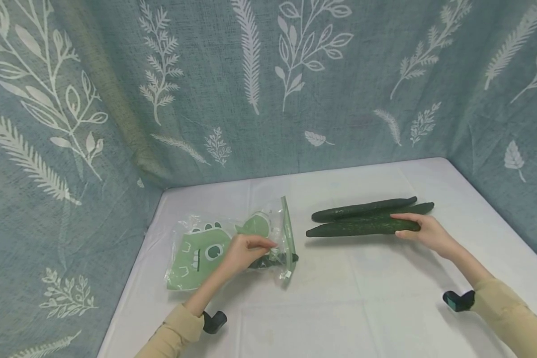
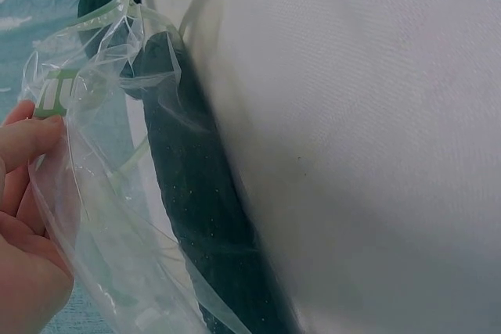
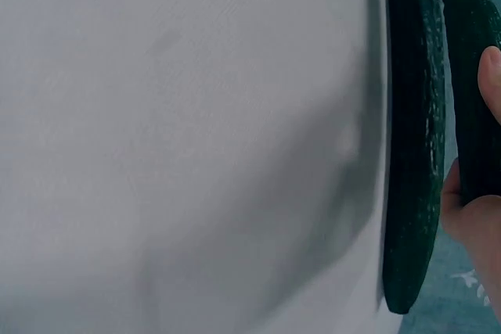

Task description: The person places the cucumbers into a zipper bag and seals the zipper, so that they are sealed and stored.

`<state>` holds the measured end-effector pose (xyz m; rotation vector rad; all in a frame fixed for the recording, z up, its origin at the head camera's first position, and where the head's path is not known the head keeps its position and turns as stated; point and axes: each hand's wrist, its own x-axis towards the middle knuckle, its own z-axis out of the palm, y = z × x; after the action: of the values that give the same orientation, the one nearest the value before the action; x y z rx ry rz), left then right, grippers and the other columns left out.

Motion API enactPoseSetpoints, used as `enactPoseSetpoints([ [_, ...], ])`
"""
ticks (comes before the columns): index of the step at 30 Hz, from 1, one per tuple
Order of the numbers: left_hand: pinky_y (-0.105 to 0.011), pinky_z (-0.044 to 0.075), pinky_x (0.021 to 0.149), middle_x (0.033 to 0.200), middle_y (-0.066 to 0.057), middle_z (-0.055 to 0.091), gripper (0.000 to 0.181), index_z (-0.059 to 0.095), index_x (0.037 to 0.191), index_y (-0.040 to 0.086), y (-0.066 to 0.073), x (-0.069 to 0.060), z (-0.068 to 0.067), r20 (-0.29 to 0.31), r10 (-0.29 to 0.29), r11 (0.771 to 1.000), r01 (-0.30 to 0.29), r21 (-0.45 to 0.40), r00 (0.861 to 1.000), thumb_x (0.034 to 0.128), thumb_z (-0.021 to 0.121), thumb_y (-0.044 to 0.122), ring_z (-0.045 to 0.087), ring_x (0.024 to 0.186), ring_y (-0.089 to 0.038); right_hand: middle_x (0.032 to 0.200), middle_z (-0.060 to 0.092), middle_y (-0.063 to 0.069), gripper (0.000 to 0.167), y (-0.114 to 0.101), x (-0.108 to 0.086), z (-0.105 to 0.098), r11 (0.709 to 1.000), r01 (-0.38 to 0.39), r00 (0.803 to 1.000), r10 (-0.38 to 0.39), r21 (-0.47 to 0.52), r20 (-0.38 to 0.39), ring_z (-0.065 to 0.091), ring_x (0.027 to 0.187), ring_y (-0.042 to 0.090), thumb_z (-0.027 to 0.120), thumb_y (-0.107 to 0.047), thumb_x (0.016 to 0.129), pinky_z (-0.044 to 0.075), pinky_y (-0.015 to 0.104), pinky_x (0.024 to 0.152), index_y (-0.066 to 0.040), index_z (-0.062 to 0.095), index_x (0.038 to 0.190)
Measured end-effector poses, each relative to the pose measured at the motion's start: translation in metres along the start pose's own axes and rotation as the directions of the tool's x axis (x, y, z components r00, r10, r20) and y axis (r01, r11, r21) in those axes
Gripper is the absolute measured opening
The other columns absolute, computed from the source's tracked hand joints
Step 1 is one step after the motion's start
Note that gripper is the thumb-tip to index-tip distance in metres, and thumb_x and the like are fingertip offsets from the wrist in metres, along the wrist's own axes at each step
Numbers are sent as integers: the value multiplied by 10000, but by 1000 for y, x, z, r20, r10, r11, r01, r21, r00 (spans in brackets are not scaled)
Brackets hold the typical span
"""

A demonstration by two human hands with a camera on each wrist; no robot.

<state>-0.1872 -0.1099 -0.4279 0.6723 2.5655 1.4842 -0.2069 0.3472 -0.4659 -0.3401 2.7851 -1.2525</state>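
Note:
On the left of the table lies a clear zip bag (image 1: 183,268) with a green one-eyed monster print. My left hand (image 1: 246,251) pinches the plastic near its mouth; in the left wrist view, thumb and fingers hold the bag by a green-and-white tab (image 2: 55,93). A dark green cucumber (image 2: 192,170) lies inside, seen through the film, one tip reaching the bag's mouth. Over on the right, my right hand (image 1: 431,237) grips the front cucumber (image 1: 358,228) near its right end, thumb and fingers on opposite sides. Part of that hand is cut off in the right wrist view.
Behind the held cucumber lie another cucumber (image 1: 396,211) and a farther one (image 1: 362,211), close together. A white cloth covers the table (image 1: 331,308). Blue-green curtains (image 1: 232,139) with white leaf prints stand at the back and sides.

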Motion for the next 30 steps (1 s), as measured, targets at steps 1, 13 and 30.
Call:
enactPoseSetpoints([
  [1, -269, 562, 838, 1004, -198, 713, 169, 707, 988, -58, 5, -1, -1, 3, -3, 1000, 3, 6, 1000, 837, 633, -59, 669, 1007, -341, 1394, 445, 296, 562, -1, 1, 0, 1000, 0, 1000, 0, 2, 3, 380, 1281, 504, 669, -262, 883, 404, 628, 965, -10, 491, 1354],
  [13, -252, 556, 850, 1009, -108, 732, 168, 737, 993, 50, -26, 6, 4, -8, 4, 1000, -4, 12, 1000, 841, 670, 23, 678, 1015, -264, 1397, 446, 290, 563, -13, 9, 12, 999, 10, 1000, -10, 52, -4, 375, 1298, 488, 679, -250, 875, 399, 617, 986, -6, 498, 1349],
  [30, -342, 561, 856, 1008, -164, 721, 172, 721, 987, -16, -11, 5, 3, -16, -25, 999, 26, 31, 1000, 835, 645, -39, 669, 1018, -322, 1362, 497, 269, 529, -31, 22, 36, 996, 60, 998, -61, 66, 1, 402, 1289, 472, 714, -202, 839, 380, 608, 1016, -19, 548, 1307],
])
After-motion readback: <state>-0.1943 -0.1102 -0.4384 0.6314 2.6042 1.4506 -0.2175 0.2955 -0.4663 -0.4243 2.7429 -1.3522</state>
